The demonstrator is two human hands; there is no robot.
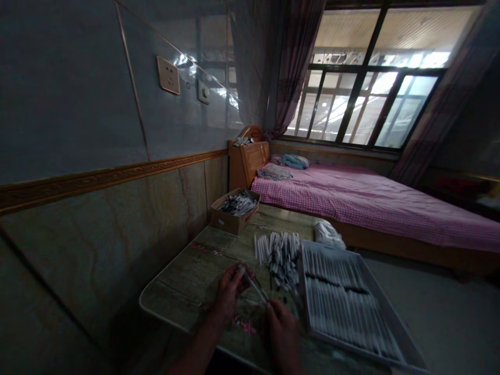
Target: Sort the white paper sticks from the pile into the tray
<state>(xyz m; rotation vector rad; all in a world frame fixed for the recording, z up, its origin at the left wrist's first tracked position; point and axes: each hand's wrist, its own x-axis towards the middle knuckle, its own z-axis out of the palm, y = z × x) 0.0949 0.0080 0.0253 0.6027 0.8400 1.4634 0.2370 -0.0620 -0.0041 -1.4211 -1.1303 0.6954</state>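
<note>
A slim whitish pen (254, 286) slants between my two hands above the table. My left hand (230, 291) pinches its upper end with closed fingers. At the lower end, the fingers of my right hand (280, 325) are closed on it too. Just beyond my hands lies a pile of loose pens (283, 260), mixed white and dark. To the right of my right hand, a pale shallow tray (304, 291) holds many pens in two long rows. Fine detail of the held pen is blurred.
A cardboard box (230, 224) full of dark and white pen parts stands at the table's far left corner. A white plastic bag (328, 234) lies behind the tray. The tiled wall (156, 234) runs along the left; a bed (351, 192) stands beyond the table (183, 291).
</note>
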